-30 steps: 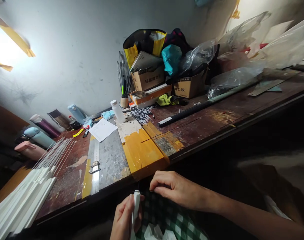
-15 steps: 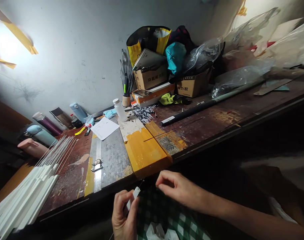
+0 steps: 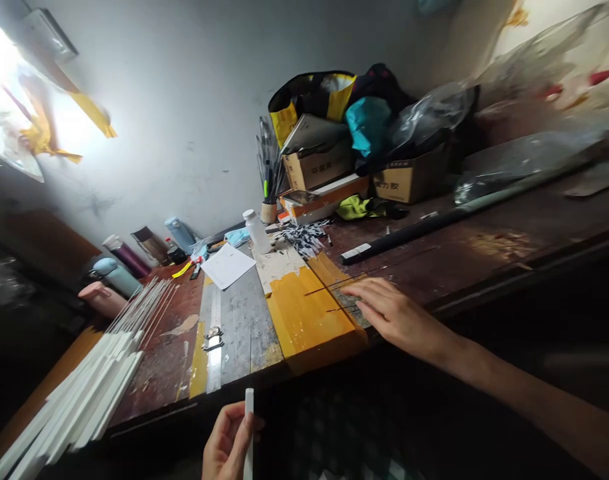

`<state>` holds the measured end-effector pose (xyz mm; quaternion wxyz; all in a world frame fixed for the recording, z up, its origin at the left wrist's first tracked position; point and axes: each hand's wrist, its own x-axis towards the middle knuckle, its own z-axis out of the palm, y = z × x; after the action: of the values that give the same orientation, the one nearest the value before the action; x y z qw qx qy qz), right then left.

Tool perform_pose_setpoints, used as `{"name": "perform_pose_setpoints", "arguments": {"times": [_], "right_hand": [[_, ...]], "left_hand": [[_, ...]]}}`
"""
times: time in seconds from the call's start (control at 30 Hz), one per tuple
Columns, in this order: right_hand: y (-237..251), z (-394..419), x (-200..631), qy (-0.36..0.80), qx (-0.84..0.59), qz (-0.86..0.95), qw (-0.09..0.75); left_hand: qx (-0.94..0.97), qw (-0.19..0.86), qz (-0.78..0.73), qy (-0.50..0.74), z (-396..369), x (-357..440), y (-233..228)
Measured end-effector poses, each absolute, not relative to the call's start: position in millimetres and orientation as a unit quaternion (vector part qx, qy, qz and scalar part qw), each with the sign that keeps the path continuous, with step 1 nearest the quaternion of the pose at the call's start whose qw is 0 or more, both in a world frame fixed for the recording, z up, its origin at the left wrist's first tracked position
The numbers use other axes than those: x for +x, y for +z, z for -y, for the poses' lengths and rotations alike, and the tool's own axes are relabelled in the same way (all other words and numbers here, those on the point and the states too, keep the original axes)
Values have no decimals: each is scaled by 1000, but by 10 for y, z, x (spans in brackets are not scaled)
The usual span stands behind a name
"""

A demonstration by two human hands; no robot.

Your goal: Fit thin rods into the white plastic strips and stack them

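- Left hand (image 3: 229,443) pinches one white stick (image 3: 248,427) upright, a thin dark rod poking from its top, just below the bench edge (image 3: 194,407).
- Right hand (image 3: 391,317) lies flat, fingers loose, on two thin dark rods (image 3: 334,287) over the yellow block (image 3: 304,320).
- Best, I judge: press lightly, roll one rod free, lift by its end.
- Count: two cardboard boxes (image 3: 319,167); one white bottle (image 3: 257,232); one steel ruler (image 3: 214,333).
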<state>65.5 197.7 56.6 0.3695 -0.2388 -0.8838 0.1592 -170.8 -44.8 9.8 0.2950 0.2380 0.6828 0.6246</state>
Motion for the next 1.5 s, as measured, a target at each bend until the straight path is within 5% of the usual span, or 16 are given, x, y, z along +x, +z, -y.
{"name": "perform_pose_setpoints", "arguments": {"times": [0.37, 0.7, 1.1, 1.27, 1.4, 1.5], "right_hand": [[489, -842, -559, 262, -15, 912, 314], [453, -942, -1367, 220, 17, 952, 211], [348, -952, -1421, 247, 37, 936, 247], [339, -789, -1161, 438, -66, 801, 402], [288, -647, -814, 715, -153, 623, 277], [212, -602, -565, 798, -190, 504, 272]], "left_hand": [[192, 344, -672, 627, 743, -2149, 172], [185, 354, -654, 642, 698, -2198, 132], [219, 373, -651, 624, 649, -2315, 128], [195, 423, -623, 629, 789, -2237, 115], [234, 493, -597, 588, 815, -2046, 118], [283, 521, -584, 554, 714, -1829, 93]]}}
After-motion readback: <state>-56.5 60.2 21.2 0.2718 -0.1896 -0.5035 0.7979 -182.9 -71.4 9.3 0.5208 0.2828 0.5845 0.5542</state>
